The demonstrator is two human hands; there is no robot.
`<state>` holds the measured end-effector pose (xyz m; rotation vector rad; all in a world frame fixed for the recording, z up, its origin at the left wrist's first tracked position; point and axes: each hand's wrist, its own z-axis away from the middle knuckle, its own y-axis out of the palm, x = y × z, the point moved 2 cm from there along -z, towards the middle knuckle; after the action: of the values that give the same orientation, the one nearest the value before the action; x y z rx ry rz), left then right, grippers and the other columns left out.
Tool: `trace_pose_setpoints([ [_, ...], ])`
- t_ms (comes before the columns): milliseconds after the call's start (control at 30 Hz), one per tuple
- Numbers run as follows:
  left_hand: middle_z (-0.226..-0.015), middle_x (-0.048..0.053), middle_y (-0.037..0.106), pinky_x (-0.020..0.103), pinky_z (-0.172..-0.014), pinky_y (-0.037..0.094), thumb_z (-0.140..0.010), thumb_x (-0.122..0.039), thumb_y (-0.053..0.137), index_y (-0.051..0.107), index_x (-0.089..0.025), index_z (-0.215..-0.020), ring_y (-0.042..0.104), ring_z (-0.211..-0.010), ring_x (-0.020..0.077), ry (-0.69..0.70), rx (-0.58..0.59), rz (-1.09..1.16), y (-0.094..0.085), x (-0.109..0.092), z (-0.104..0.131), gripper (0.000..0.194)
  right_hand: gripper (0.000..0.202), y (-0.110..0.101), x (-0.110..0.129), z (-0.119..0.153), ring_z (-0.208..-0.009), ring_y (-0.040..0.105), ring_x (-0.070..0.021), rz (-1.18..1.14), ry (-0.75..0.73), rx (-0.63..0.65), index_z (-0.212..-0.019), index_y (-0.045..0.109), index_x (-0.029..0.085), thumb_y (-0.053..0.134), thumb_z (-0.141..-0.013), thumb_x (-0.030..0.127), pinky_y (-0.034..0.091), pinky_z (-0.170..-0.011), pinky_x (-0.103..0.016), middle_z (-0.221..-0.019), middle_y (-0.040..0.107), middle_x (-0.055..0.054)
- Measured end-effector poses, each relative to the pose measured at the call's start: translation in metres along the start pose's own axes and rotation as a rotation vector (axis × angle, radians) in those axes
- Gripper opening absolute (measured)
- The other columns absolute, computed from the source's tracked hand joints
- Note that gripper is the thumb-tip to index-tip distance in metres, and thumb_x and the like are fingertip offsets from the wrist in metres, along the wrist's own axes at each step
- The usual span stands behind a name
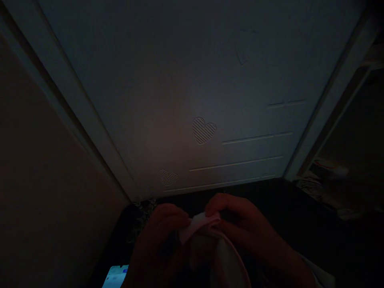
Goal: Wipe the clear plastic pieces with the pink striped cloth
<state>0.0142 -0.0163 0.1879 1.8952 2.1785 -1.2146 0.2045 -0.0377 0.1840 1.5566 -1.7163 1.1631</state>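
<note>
The scene is very dark. Low in the middle, a pale fabric piece with pink edging (229, 252) is pinched between both hands, its top edge folded over. My left hand (163, 232) grips the fold from the left with fingers closed. On the right, my right hand (240, 220) pinches the same fold between thumb and fingers. Below, the fabric hangs down past the bottom of the picture. Its exact kind cannot be made out in this light. A lit phone (115, 276) lies beside my left hand, partly hidden by that arm.
A pale door or panel (150, 100) with carved hearts and lines stands in front, framed on both sides. To the left is a plain wall (45, 180). Dim, unclear objects (324, 180) lie at the right. The surface below (264, 196) is dark.
</note>
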Motion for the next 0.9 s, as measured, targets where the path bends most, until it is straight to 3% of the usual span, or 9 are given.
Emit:
trace_pose_setpoints([
  [200,-0.088,-0.005,0.065,0.012,-0.069,0.05,-0.074,-0.005,0.06,0.061,-0.026,-0.08,0.064,-0.078,0.0086,-0.008,0.043,0.117,-0.002,-0.002,-0.008,0.023,0.008,-0.001,0.002,-0.002,-0.073,0.062,-0.0136,0.068,-0.043,0.014,-0.081,0.064,0.018,0.057,-0.084,0.014,0.046,-0.067,-0.022,-0.079,0.068,-0.002],
  [400,-0.089,-0.004,0.063,0.017,-0.066,0.049,-0.077,-0.009,0.062,0.063,-0.029,-0.083,0.063,-0.077,0.0112,-0.113,0.087,0.196,-0.003,-0.003,-0.002,0.021,0.008,-0.001,0.003,0.0,-0.074,0.062,-0.0146,0.106,-0.064,0.037,-0.083,0.064,0.018,0.056,-0.087,0.018,0.048,-0.067,-0.024,-0.081,0.069,-0.003],
  [567,-0.086,-0.003,0.06,0.019,-0.067,0.049,-0.081,-0.02,0.063,0.063,-0.027,-0.08,0.061,-0.076,0.0124,-0.125,0.148,0.186,-0.004,-0.008,-0.005,0.008,0.01,-0.001,0.003,-0.001,-0.072,0.062,-0.015,0.127,-0.046,0.038,-0.08,0.064,0.019,0.056,-0.085,0.015,0.047,-0.065,-0.024,-0.079,0.069,-0.003],
  [733,-0.073,-0.006,0.057,0.016,-0.059,0.045,-0.079,-0.012,0.061,0.059,-0.027,-0.074,0.055,-0.064,0.0094,-0.2,0.081,0.185,-0.001,-0.005,-0.002,0.016,0.009,-0.001,0.002,0.0,-0.073,0.062,-0.0144,0.101,-0.053,0.039,-0.081,0.064,0.018,0.057,-0.084,0.013,0.046,-0.066,-0.023,-0.08,0.069,-0.003],
  [900,-0.076,-0.007,0.056,0.014,-0.057,0.045,-0.077,-0.01,0.064,0.057,-0.03,-0.086,0.054,-0.064,0.0091,-0.331,0.027,0.277,0.004,0.005,0.005,0.023,0.008,0.0,0.003,-0.001,-0.072,0.062,-0.0147,0.045,-0.068,0.028,-0.081,0.064,0.018,0.057,-0.085,0.016,0.046,-0.065,-0.024,-0.079,0.068,-0.003],
])
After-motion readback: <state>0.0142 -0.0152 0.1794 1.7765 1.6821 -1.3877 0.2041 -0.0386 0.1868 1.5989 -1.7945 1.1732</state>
